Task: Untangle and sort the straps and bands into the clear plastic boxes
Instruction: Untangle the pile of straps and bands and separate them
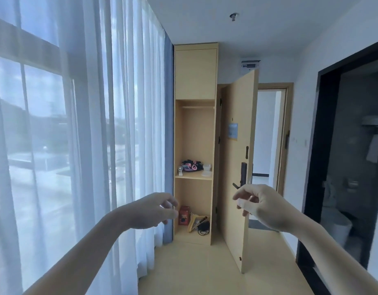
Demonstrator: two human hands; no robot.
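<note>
Curling loosely with nothing between them, the fingers (170,204) of the left hand (154,211) hang in mid-air, thumb lowest and the tips blurred. The right hand (258,205) is held at about the same height, well apart from the left, its fingers also bent and relaxed around empty air. A pale patch sits across one of its fingers, perhaps a plaster, though the blur makes that uncertain. Both bare forearms reach in from the bottom corners.

Beyond the hands stands a tall, pale wooden wardrobe (195,73) with open compartments. On its middle shelf (193,177) lies the tangled heap of straps and bands (191,166), black, pink and purple, far out of reach of either hand. Just to the right of the heap, on the same shelf, are the clear plastic boxes (206,170); a small white device (180,170) stands to the left of it. The bottom compartment holds a red box (184,215) and a black cable (203,227).

To the right of the wardrobe a wooden door (239,167) stands ajar. Sheer white curtains (98,124) cover the window along the left, and a dark-framed doorway (324,145) opens on the right.
</note>
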